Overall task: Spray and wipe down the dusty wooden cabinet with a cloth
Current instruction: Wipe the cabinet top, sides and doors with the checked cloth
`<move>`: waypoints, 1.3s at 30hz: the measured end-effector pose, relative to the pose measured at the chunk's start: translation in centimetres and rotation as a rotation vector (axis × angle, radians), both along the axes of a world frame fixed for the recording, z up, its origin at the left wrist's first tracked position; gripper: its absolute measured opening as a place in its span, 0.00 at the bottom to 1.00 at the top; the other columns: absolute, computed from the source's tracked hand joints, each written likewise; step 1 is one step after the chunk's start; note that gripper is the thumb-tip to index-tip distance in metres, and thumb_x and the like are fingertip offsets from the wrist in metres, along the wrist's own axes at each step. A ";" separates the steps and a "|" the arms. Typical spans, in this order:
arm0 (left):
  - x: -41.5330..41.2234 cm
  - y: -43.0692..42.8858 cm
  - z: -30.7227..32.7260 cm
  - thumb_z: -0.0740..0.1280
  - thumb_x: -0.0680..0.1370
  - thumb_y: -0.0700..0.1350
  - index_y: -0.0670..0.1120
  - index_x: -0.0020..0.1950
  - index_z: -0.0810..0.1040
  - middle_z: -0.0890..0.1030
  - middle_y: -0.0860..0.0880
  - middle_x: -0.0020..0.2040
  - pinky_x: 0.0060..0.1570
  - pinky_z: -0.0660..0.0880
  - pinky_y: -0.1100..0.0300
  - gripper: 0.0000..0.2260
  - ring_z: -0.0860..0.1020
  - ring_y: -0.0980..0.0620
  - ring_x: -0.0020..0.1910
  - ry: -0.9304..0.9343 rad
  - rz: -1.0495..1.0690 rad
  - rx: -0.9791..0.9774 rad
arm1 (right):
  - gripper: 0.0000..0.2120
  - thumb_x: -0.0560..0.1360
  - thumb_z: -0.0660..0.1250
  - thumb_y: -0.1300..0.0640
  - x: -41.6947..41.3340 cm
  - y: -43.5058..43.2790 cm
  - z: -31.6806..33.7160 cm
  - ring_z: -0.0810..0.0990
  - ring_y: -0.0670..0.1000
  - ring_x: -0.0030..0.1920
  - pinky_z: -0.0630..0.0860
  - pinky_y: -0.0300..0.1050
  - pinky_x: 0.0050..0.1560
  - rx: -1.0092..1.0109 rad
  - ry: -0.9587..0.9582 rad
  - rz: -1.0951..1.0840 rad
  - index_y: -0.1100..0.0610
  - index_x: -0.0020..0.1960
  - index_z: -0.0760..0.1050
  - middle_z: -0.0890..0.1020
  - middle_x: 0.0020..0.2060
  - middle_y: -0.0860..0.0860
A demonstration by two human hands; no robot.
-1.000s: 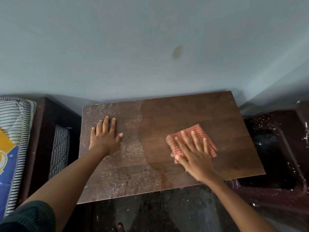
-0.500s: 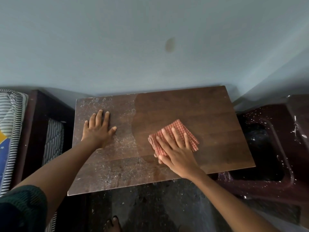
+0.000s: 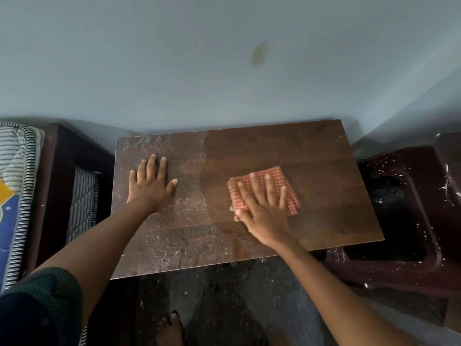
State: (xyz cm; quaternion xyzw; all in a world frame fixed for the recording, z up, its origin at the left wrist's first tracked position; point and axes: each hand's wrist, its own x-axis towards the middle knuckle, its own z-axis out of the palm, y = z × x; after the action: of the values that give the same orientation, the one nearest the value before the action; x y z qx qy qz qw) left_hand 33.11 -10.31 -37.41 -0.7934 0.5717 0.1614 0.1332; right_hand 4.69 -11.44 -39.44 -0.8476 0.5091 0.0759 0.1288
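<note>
The dark wooden cabinet top [image 3: 311,151] stands against the pale wall. Its left part and front strip are speckled with white dust, while the right part looks wiped and darker. A folded red-checked cloth [image 3: 290,196] lies near the middle right of the top. My right hand [image 3: 262,208] presses flat on the cloth with straight, spread fingers. Flat on the dusty left part rests my left hand [image 3: 149,186], fingers straight. No spray bottle is in view.
A bed with a striped mattress [image 3: 17,186] and dark frame [image 3: 57,176] sits close on the left. A dark maroon plastic chair [image 3: 404,221], flecked with white, stands right of the cabinet. Bare toes [image 3: 172,325] show on the dark floor below.
The right hand slid the cloth leftward across the top from the right part toward the middle. The left hand stayed flat on the dusty left part.
</note>
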 end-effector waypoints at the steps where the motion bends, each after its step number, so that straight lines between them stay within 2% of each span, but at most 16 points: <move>1: 0.0 0.0 0.0 0.45 0.79 0.60 0.48 0.76 0.40 0.42 0.45 0.78 0.74 0.46 0.43 0.30 0.44 0.42 0.76 0.002 -0.001 -0.002 | 0.31 0.76 0.35 0.33 0.8 1.2 0.0 0.40 0.58 0.75 0.36 0.66 0.69 -0.005 -0.015 0.046 0.44 0.75 0.41 0.42 0.77 0.49; 4: 0.2 0.1 0.0 0.45 0.79 0.60 0.48 0.76 0.41 0.43 0.45 0.78 0.73 0.47 0.43 0.30 0.45 0.42 0.76 0.010 -0.002 -0.020 | 0.29 0.79 0.43 0.36 0.3 5.4 0.3 0.50 0.61 0.75 0.46 0.68 0.69 -0.041 -0.065 0.202 0.46 0.77 0.47 0.48 0.77 0.52; 7: 0.2 0.3 -0.1 0.45 0.79 0.60 0.48 0.76 0.41 0.43 0.45 0.78 0.74 0.46 0.43 0.30 0.44 0.42 0.76 0.014 -0.005 -0.029 | 0.29 0.79 0.46 0.37 -3.9 8.2 0.1 0.52 0.61 0.75 0.50 0.67 0.70 -0.068 -0.004 0.327 0.48 0.77 0.53 0.55 0.76 0.54; 9: 0.1 0.3 0.0 0.45 0.79 0.60 0.48 0.76 0.41 0.42 0.45 0.78 0.74 0.46 0.44 0.30 0.44 0.42 0.76 0.020 -0.001 -0.031 | 0.29 0.80 0.44 0.37 -7.4 8.2 -0.1 0.52 0.60 0.75 0.52 0.68 0.68 -0.073 0.053 0.306 0.49 0.76 0.54 0.58 0.75 0.55; 11: 0.0 0.4 -0.1 0.45 0.79 0.60 0.48 0.76 0.41 0.42 0.45 0.78 0.74 0.46 0.44 0.30 0.44 0.43 0.76 0.016 -0.003 -0.037 | 0.29 0.80 0.43 0.38 -9.9 7.0 0.0 0.51 0.59 0.75 0.55 0.69 0.66 -0.043 0.079 0.214 0.50 0.76 0.54 0.56 0.76 0.55; 13: 0.0 0.4 -0.1 0.45 0.79 0.60 0.48 0.76 0.40 0.42 0.45 0.78 0.74 0.45 0.44 0.30 0.44 0.43 0.76 0.016 0.001 -0.039 | 0.29 0.79 0.41 0.37 -10.1 5.6 0.3 0.51 0.59 0.76 0.53 0.68 0.67 -0.032 0.069 0.097 0.47 0.77 0.49 0.51 0.77 0.52; 16: 0.0 0.5 -0.1 0.44 0.79 0.59 0.48 0.76 0.40 0.42 0.45 0.78 0.74 0.44 0.44 0.29 0.43 0.43 0.76 0.028 0.007 -0.052 | 0.29 0.78 0.38 0.35 -6.8 4.0 0.2 0.46 0.57 0.76 0.41 0.61 0.71 -0.039 0.040 -0.114 0.42 0.76 0.41 0.48 0.77 0.48; 18: 0.0 0.5 -0.1 0.44 0.79 0.60 0.49 0.76 0.39 0.41 0.46 0.78 0.74 0.45 0.44 0.29 0.43 0.43 0.76 0.027 0.004 -0.048 | 0.29 0.77 0.36 0.33 -3.4 3.2 -0.1 0.43 0.56 0.76 0.34 0.59 0.70 -0.032 0.017 -0.137 0.40 0.75 0.38 0.45 0.77 0.47; 20: 0.1 0.5 -0.1 0.44 0.79 0.60 0.49 0.76 0.40 0.42 0.46 0.78 0.74 0.45 0.44 0.30 0.43 0.44 0.76 0.024 0.003 -0.050 | 0.29 0.77 0.35 0.33 0.4 3.2 0.1 0.42 0.57 0.75 0.31 0.60 0.69 -0.011 0.002 -0.074 0.41 0.75 0.37 0.45 0.76 0.47; 24: 0.4 1.1 0.2 0.48 0.79 0.61 0.49 0.77 0.46 0.48 0.46 0.78 0.73 0.48 0.45 0.30 0.48 0.44 0.76 0.066 -0.014 -0.150 | 0.29 0.79 0.41 0.36 4.6 6.4 0.5 0.49 0.59 0.75 0.45 0.65 0.70 -0.026 -0.032 0.089 0.46 0.76 0.49 0.53 0.77 0.51; 26: 0.9 2.2 0.4 0.50 0.79 0.60 0.48 0.76 0.50 0.53 0.45 0.77 0.73 0.49 0.45 0.30 0.52 0.44 0.76 0.093 -0.041 -0.225 | 0.29 0.79 0.46 0.37 3.9 8.8 0.5 0.52 0.60 0.75 0.50 0.67 0.69 -0.042 -0.046 0.169 0.45 0.77 0.52 0.53 0.77 0.51; 28: 1.6 3.9 0.6 0.49 0.78 0.59 0.47 0.75 0.56 0.58 0.44 0.76 0.73 0.53 0.45 0.28 0.56 0.43 0.75 0.087 -0.048 -0.299 | 0.28 0.79 0.46 0.38 1.8 10.5 0.3 0.53 0.59 0.75 0.52 0.66 0.69 -0.052 -0.036 0.239 0.45 0.76 0.52 0.54 0.77 0.51; 30: 2.5 6.0 0.4 0.48 0.77 0.58 0.46 0.74 0.59 0.61 0.44 0.75 0.72 0.55 0.44 0.28 0.59 0.42 0.73 0.077 -0.006 -0.333 | 0.27 0.80 0.44 0.38 -0.4 11.1 0.1 0.52 0.59 0.76 0.52 0.65 0.70 -0.081 -0.011 0.278 0.45 0.76 0.52 0.55 0.77 0.51; 34: 4.3 8.9 -0.4 0.50 0.78 0.57 0.44 0.74 0.57 0.60 0.43 0.75 0.71 0.54 0.44 0.28 0.59 0.41 0.73 0.076 0.105 -0.346 | 0.26 0.80 0.43 0.39 -2.6 9.9 0.1 0.51 0.58 0.76 0.49 0.63 0.71 -0.069 0.013 0.197 0.45 0.76 0.52 0.56 0.76 0.50; 37: 5.4 9.8 -0.9 0.53 0.80 0.54 0.43 0.75 0.55 0.59 0.43 0.75 0.72 0.53 0.44 0.27 0.59 0.42 0.73 0.123 0.242 -0.359 | 0.27 0.80 0.41 0.38 -1.3 9.4 0.2 0.50 0.58 0.76 0.44 0.61 0.71 -0.035 -0.007 0.086 0.43 0.76 0.48 0.50 0.77 0.47; 39: 5.6 10.3 -1.1 0.54 0.80 0.53 0.44 0.75 0.57 0.62 0.43 0.74 0.72 0.52 0.44 0.25 0.59 0.42 0.73 0.177 0.319 -0.360 | 0.27 0.79 0.40 0.37 1.0 9.1 0.1 0.47 0.57 0.76 0.40 0.60 0.71 -0.035 -0.025 -0.037 0.42 0.76 0.47 0.48 0.77 0.47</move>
State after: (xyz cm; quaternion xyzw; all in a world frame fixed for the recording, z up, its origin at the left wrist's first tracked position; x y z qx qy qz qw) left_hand 38.73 -0.05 -38.55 -0.8673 0.4682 0.1446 -0.0880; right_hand 5.70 -2.37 -39.30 -0.8412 0.5241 0.0540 0.1219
